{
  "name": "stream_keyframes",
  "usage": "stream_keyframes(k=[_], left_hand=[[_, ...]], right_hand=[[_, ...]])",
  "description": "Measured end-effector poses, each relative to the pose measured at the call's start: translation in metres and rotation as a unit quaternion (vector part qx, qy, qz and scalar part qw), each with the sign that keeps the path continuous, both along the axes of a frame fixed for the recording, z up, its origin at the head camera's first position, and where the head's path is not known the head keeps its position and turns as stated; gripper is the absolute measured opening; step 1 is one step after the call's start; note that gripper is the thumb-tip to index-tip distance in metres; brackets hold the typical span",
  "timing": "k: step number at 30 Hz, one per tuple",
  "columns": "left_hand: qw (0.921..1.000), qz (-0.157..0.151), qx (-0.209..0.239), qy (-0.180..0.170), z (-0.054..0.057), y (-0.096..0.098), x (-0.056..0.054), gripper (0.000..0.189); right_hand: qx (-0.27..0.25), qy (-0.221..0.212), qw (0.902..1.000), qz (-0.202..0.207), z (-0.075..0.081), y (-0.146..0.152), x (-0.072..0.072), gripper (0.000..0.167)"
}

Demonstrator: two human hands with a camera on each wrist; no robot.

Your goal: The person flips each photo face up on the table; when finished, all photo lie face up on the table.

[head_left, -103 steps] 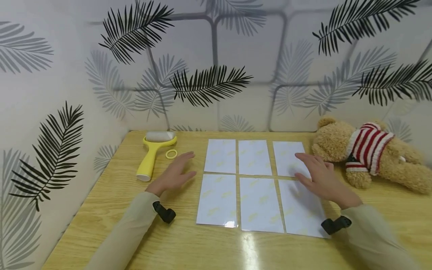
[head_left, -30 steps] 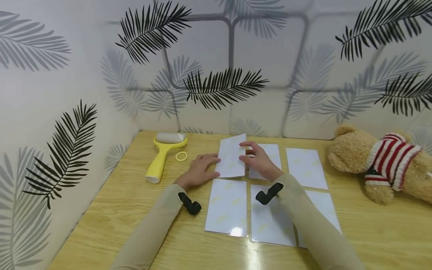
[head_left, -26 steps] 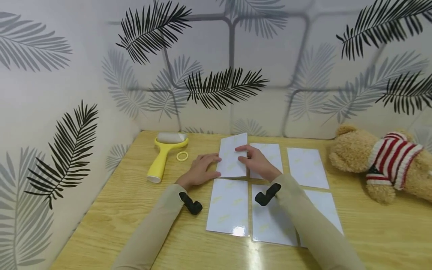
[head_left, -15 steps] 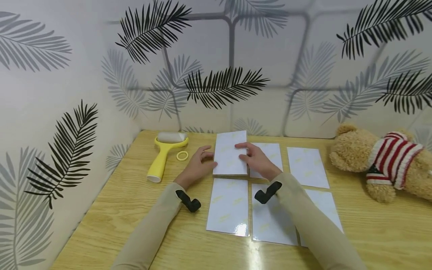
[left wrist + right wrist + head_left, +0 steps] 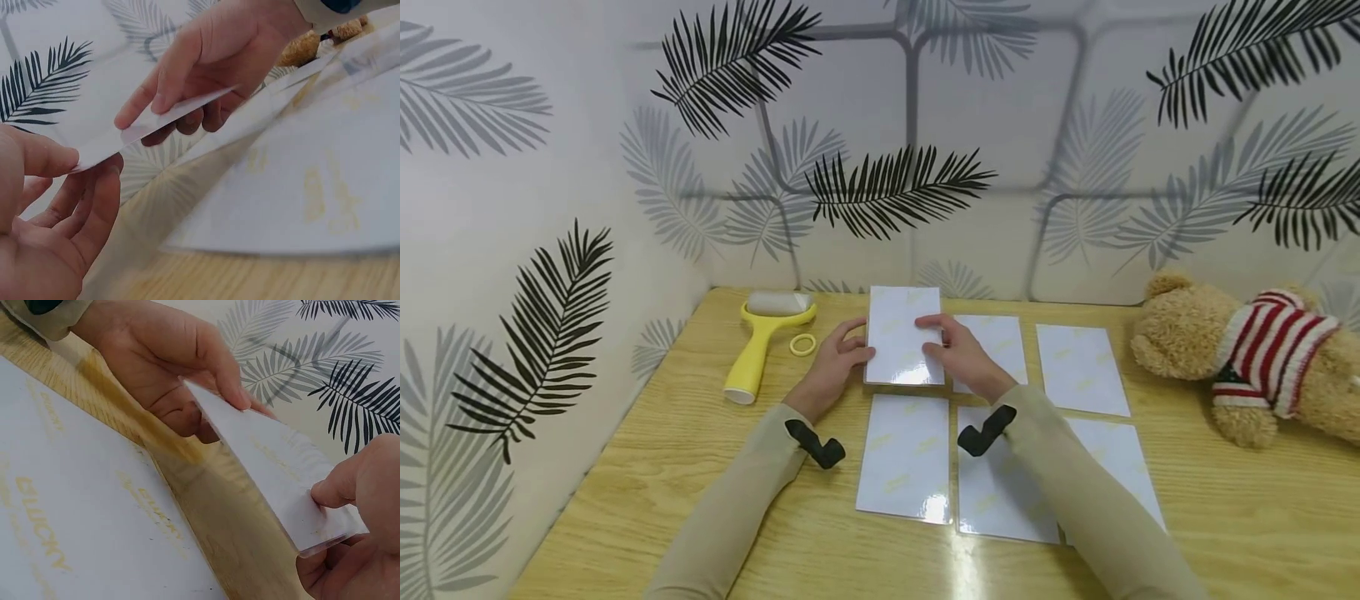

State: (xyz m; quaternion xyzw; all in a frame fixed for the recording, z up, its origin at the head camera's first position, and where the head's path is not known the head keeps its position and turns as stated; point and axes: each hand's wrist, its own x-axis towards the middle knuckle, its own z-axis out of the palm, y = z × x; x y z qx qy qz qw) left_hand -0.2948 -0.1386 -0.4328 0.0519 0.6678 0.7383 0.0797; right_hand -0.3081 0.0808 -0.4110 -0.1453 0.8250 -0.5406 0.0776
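Observation:
A white sheet of photo paper (image 5: 898,329) with faint yellow lettering is lifted off the table, tilted, with its white side facing up. My left hand (image 5: 829,371) pinches its left edge, the thumb (image 5: 53,157) on top and the fingers curled beneath. At the opposite edge my right hand (image 5: 966,358) grips it, with its thumb (image 5: 340,484) on the white face and its fingers underneath. The sheet's underside is hidden. Below it on the table lies another such sheet (image 5: 904,467), and a back-row sheet (image 5: 1000,337) is partly behind my right hand.
More matching sheets lie in two rows, including one at the back right (image 5: 1082,367). A yellow-handled lint roller (image 5: 752,358) and a yellow ring (image 5: 802,344) are at the left. A teddy bear (image 5: 1195,333) in a striped sweater lies at the right; a patterned backdrop (image 5: 880,108) stands behind.
From hovering apart, both hands have come to the back-left sheet. Its right side rose first, with my left hand at the left edge; now the whole sheet is up, held at both sides.

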Motion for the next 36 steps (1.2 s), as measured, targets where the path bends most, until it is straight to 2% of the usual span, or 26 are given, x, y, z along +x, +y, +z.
stream_keyframes(k=[6, 11, 19, 22, 26, 31, 36], left_hand=[[0.9984, 0.002, 0.055, -0.014, 0.011, 0.005, 0.003, 0.054], [0.9975, -0.009, 0.069, -0.007, 0.017, 0.008, 0.007, 0.056], [0.9992, -0.017, 0.036, 0.008, 0.021, 0.007, 0.007, 0.053], [0.9987, -0.039, 0.03, 0.016, 0.023, 0.011, 0.004, 0.051], [0.9963, -0.081, 0.024, 0.018, 0.026, 0.019, -0.002, 0.047], [0.9932, -0.113, 0.027, 0.009, 0.025, 0.025, -0.006, 0.049], [0.9934, -0.11, -0.031, 0.012, 0.025, 0.03, -0.004, 0.047]], right_hand=[[0.042, -0.02, 0.9987, -0.021, 0.004, -0.003, 0.002, 0.044], [0.076, -0.024, 0.9967, -0.018, 0.003, -0.006, 0.006, 0.041], [0.067, -0.024, 0.9963, 0.047, 0.005, -0.013, 0.01, 0.042], [0.048, -0.041, 0.9969, 0.048, 0.008, -0.009, 0.01, 0.045], [-0.009, -0.066, 0.9961, 0.058, 0.014, -0.003, 0.006, 0.053], [-0.024, -0.061, 0.9944, 0.082, 0.02, -0.001, 0.004, 0.062], [-0.019, -0.057, 0.994, 0.091, 0.027, -0.001, 0.005, 0.067]])
